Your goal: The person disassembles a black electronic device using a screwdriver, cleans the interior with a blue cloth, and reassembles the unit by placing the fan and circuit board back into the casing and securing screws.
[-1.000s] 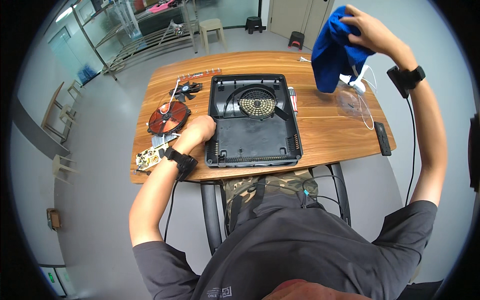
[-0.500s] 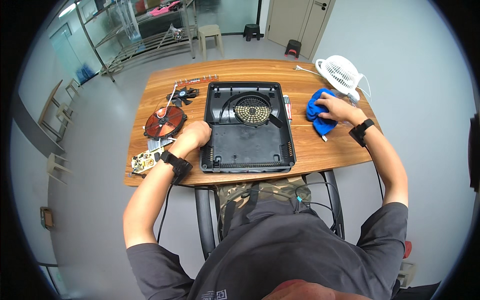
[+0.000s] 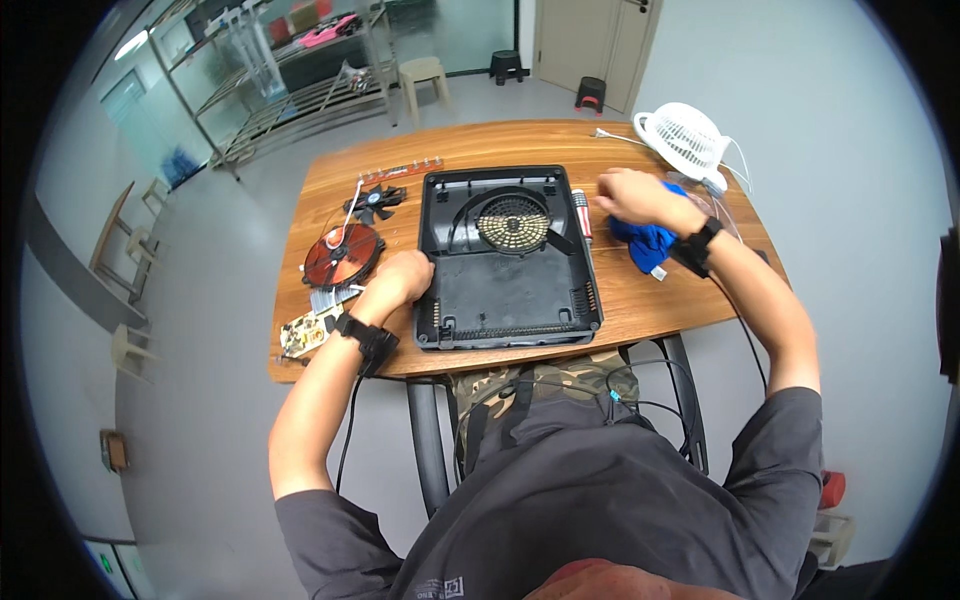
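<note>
A shallow black plastic appliance casing (image 3: 510, 290) lies open side up on the wooden table in front of me, with a round vent grille (image 3: 513, 224) in its far half. My left hand (image 3: 408, 274) is closed on the casing's left wall, its fingertips hidden inside the edge. Off the casing's right side, my right hand (image 3: 640, 197) is raised with curled fingers. Their tips are hidden, so whatever they may hold does not show. Partly under that hand and wrist, a crumpled blue cloth (image 3: 642, 246) rests on the table.
Left of the casing lie a reddish coil disc (image 3: 343, 256), a black fan (image 3: 375, 203), a circuit board (image 3: 310, 332) and a narrow red strip (image 3: 402, 168). A red-and-white handle-like object (image 3: 582, 213) lies right of the casing. A white fan (image 3: 685, 140) stands at the far right.
My right hand has let go of the blue cloth and moved up and left toward the casing. My left hand keeps its place on the casing's left wall. The whole view has shifted slightly.
</note>
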Available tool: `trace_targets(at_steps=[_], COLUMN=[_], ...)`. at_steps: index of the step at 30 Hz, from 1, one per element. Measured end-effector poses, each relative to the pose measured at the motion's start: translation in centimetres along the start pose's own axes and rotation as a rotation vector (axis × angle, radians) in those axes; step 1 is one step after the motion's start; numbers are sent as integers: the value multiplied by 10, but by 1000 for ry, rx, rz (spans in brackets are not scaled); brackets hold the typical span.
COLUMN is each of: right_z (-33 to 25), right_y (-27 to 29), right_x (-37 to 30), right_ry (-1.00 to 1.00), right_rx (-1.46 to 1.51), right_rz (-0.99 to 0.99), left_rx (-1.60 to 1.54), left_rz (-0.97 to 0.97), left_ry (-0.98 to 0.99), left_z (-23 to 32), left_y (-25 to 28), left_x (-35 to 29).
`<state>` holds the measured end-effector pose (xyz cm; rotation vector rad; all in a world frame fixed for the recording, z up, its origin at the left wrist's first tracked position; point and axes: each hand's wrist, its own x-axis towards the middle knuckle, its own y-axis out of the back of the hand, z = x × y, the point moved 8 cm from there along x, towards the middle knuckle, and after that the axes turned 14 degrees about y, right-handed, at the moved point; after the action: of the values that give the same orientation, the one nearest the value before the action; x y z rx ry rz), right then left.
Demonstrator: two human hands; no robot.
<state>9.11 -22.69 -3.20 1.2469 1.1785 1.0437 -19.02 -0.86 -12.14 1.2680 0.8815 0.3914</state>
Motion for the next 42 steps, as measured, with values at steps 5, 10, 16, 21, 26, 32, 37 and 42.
trace_targets(at_steps=[5,10,16,21,26,32,37,42], right_z=[-33,9,94,118,123,99,113,60], right_y=[-26,-5,3,-25,-44,9,-34,-5], right_x=[28,4,-49,-51,-43,-26,-7,1], right_ry=[-16,-53,-315,-452,-351,-267,-342,-196], right_rx=[-29,32,-199,-7,-49,-70,-64,-206], right_rz=[81,517,397,98,178,480,127,411], left_rx=[-21,-34,-39,-73,-18,11,19,-8], left_rz=[41,54,40,-26,-39,-82,-38,19], left_ry=[-60,20,9,81,80,71,69,-9], left_z=[-3,-8,-3,-5,-1,0,0,0], left_y=[2,0,4,5,4,5,6,4], left_x=[-1,4,-3,-10,-5,-12,-8,-5])
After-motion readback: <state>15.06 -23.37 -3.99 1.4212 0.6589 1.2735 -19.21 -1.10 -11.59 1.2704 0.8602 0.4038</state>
